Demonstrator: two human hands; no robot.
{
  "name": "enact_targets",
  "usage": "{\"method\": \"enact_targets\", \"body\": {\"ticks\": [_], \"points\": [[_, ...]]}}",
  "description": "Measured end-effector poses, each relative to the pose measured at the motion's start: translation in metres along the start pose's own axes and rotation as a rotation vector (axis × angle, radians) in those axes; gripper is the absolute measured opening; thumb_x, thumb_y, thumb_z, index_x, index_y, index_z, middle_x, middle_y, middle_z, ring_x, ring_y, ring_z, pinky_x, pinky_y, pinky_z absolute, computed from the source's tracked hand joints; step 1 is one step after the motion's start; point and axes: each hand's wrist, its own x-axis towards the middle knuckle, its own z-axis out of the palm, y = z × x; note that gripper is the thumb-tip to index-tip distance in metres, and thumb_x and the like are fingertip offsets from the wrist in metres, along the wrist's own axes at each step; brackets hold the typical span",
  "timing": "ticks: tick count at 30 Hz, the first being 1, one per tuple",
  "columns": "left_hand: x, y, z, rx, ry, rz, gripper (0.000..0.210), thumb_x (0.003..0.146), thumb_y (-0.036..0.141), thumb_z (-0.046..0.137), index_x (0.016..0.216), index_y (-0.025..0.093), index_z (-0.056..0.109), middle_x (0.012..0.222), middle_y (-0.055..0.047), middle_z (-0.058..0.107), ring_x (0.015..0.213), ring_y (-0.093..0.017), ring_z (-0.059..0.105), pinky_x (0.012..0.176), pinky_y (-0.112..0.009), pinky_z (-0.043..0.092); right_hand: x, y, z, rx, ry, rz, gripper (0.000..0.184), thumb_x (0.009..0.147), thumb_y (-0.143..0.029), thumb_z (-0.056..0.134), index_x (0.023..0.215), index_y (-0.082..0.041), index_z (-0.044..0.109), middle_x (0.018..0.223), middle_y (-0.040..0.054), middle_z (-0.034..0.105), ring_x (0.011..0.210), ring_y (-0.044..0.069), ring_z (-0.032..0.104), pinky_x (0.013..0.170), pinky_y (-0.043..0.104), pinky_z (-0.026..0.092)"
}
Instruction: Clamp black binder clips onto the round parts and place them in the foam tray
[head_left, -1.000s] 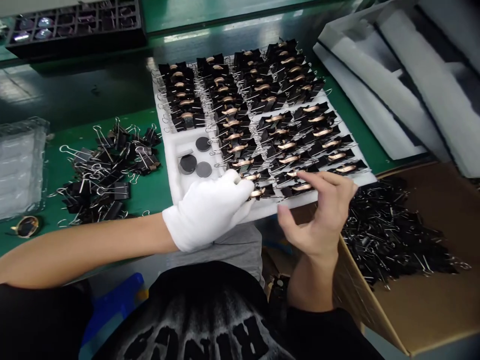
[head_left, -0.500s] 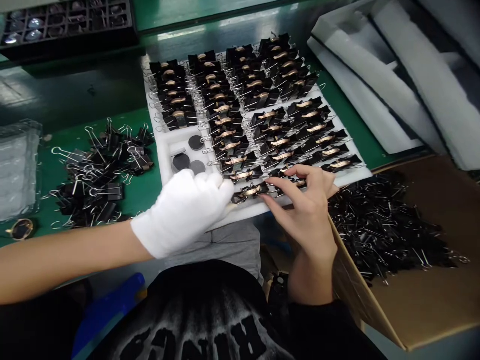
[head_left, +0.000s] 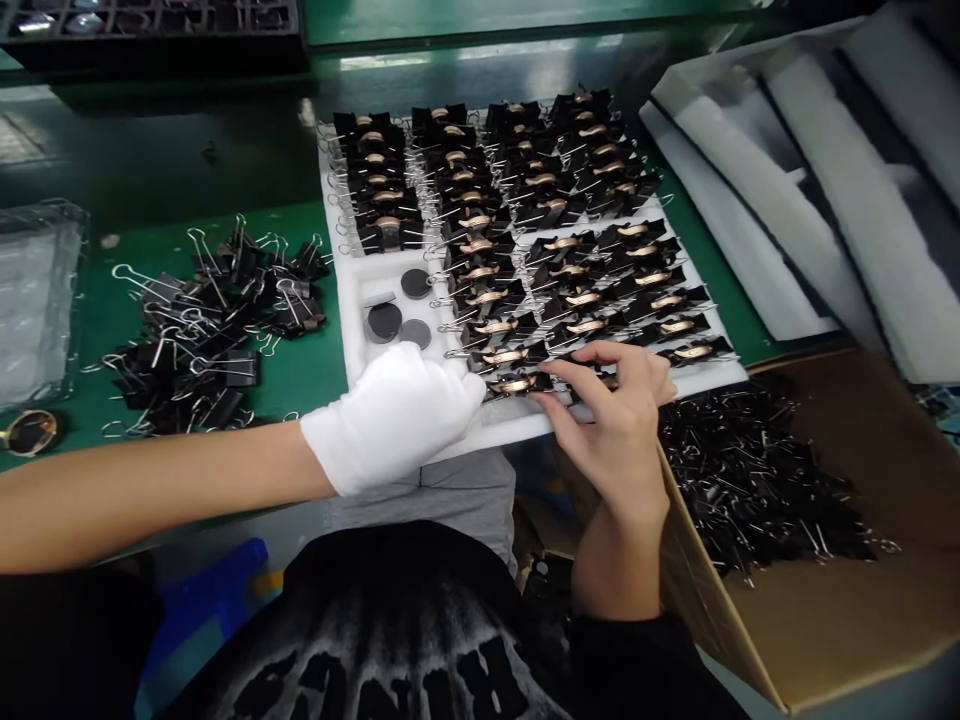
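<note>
My left hand [head_left: 397,415], in a white glove, is closed at the left end of a gold-edged watch case [head_left: 514,385] in the nearest row. What its fingertips grip is hidden behind the glove. My bare right hand [head_left: 611,425] pinches a black binder clip [head_left: 541,381] at the right end of that same case between thumb and forefinger. Under both hands lies a white foam tray [head_left: 343,300], filled with rows of similar gold-edged cases clamped by black binder clips. Several dark discs [head_left: 385,321] rest in its left front compartment.
Loose binder clips [head_left: 225,330] are heaped on the green table to the left, near a round gold-rimmed piece [head_left: 31,432] and clear plastic trays [head_left: 37,300]. A cardboard box [head_left: 862,620] of clips stands at right. Foam sheets [head_left: 780,190] lean behind it.
The view has shifted, so the tray and hands appear slightly further right. Both hands stay at the same watch case in the nearest row, their grip looking much the same.
</note>
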Motion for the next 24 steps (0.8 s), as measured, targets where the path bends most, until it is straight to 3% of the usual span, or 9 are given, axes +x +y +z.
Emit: {"method": "enact_targets", "body": {"ticks": [3,8,12,16,20,24], "points": [[-0.002,-0.002,0.002,-0.015,-0.008,0.026,0.018,0.095,0.009,0.054,0.098,0.012,0.072,0.085,-0.013,0.073,0.073,-0.028,0.073,0.061,-0.037,0.054,0.001,-0.001,0.001,0.001,-0.007,-0.004,0.018,0.096,-0.030,0.075,0.114,-0.028,0.077,0.122,0.0096,0.061,0.118,0.033,0.056,0.098,0.051,0.040],[-0.011,-0.009,0.005,-0.053,0.058,0.004,0.031,0.106,0.033,0.048,0.100,0.012,0.071,0.087,-0.016,0.072,0.076,-0.031,0.073,0.064,-0.041,0.055,-0.001,0.005,-0.004,0.001,-0.010,-0.030,0.026,0.095,-0.032,0.077,0.120,-0.028,0.077,0.122,0.0105,0.061,0.116,0.033,0.058,0.095,0.048,0.043],[-0.014,-0.015,0.005,-0.079,0.035,0.043,0.020,0.097,0.013,0.050,0.087,0.015,0.067,0.074,-0.010,0.068,0.063,-0.028,0.069,0.058,-0.039,0.051,0.000,0.008,-0.007,0.018,0.011,-0.084,0.030,0.092,-0.032,0.081,0.121,-0.026,0.076,0.121,0.0110,0.063,0.111,0.032,0.060,0.093,0.047,0.044],[-0.008,-0.011,0.008,-0.160,-0.065,0.139,0.027,0.087,-0.001,0.049,0.092,0.016,0.069,0.088,-0.011,0.075,0.076,-0.029,0.074,0.057,-0.037,0.050,0.006,0.003,-0.006,0.033,-0.003,-0.137,0.030,0.091,-0.031,0.082,0.120,-0.024,0.076,0.121,0.0114,0.065,0.113,0.033,0.062,0.096,0.049,0.045],[-0.004,-0.008,0.008,-0.195,-0.119,0.127,0.027,0.088,-0.002,0.048,0.090,0.016,0.068,0.078,-0.007,0.073,0.070,-0.025,0.071,0.057,-0.034,0.048,0.010,-0.001,-0.002,0.036,-0.031,-0.179,0.026,0.093,-0.027,0.080,0.118,-0.025,0.076,0.122,0.0108,0.066,0.115,0.033,0.063,0.097,0.050,0.045],[-0.024,-0.026,-0.006,-0.226,-0.037,0.149,0.013,0.097,0.015,0.057,0.091,0.017,0.068,0.081,-0.008,0.073,0.072,-0.025,0.071,0.061,-0.036,0.049,0.010,-0.001,-0.002,0.057,-0.021,-0.227,0.028,0.092,-0.026,0.081,0.119,-0.024,0.074,0.121,0.0111,0.067,0.112,0.033,0.065,0.096,0.051,0.048]]}}
